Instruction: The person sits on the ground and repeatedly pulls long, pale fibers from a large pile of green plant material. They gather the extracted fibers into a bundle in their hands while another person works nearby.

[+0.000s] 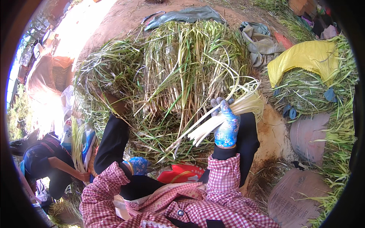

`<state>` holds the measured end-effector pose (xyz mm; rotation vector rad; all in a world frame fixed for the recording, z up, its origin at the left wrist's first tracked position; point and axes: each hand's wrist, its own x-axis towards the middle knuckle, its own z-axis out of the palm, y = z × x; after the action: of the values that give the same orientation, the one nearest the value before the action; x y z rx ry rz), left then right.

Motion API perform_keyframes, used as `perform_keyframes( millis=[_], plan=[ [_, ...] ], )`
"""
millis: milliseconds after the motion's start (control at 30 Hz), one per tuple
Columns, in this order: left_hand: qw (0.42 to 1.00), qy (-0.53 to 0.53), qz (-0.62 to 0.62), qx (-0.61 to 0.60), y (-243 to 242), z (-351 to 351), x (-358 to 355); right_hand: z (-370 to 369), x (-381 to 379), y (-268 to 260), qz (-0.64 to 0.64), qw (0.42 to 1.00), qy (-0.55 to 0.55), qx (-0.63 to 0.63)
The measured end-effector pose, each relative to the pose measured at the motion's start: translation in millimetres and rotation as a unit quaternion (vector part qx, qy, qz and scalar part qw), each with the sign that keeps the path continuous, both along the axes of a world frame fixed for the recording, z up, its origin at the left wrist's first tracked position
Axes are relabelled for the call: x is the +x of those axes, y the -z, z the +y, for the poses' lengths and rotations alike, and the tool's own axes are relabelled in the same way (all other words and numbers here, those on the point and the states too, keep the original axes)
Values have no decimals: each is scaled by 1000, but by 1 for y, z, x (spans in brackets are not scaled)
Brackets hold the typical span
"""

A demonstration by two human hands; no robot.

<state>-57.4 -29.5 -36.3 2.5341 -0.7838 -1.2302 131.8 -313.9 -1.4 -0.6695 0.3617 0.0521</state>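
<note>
My right hand (225,121), in a blue flowered glove with grey fingertips, grips a bundle of pale peeled stalks (208,125). Their cut white ends point down and left, while the thin yellow-green tops bend over at the right. Low between my knees is my left hand (139,166), gloved alike; its fingers are turned away and hard to make out. In front of me lies a large heap of long green-leaved stalks (182,68), white stems towards me. Loose leaves and trimmings (159,134) cover the near side of the heap.
A red printed bag (182,173) lies by my lap. To the right stand a yellow woven sack (305,58) over more greens and printed brown sacks (299,196). At left a person (48,162) bends over, holding another bunch of stalks (77,142). Grey sacking (261,42) lies behind.
</note>
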Motion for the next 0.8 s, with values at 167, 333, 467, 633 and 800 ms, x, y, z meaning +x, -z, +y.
perform_keyframes(
  millis=[167, 333, 467, 633, 800],
  plan=[
    [755, -575, 35, -313, -21, -11, 42, 13, -6, -1, -11, 1000, -21, 4],
    [652, -495, 75, -570, -22, -95, 91, 12, -7, -6, -4, 1000, -9, 30],
    [620, -612, 119, -477, -9, -103, 65, 0, -3, -6, -29, 999, 7, 33],
    [545, -723, 80, -417, -4, -50, 6, -6, 2, -1, -62, 996, 26, 56],
    [970, -130, -98, 180, -43, -3, 15, -8, 1, 3, -60, 991, 37, 115]
  ],
)
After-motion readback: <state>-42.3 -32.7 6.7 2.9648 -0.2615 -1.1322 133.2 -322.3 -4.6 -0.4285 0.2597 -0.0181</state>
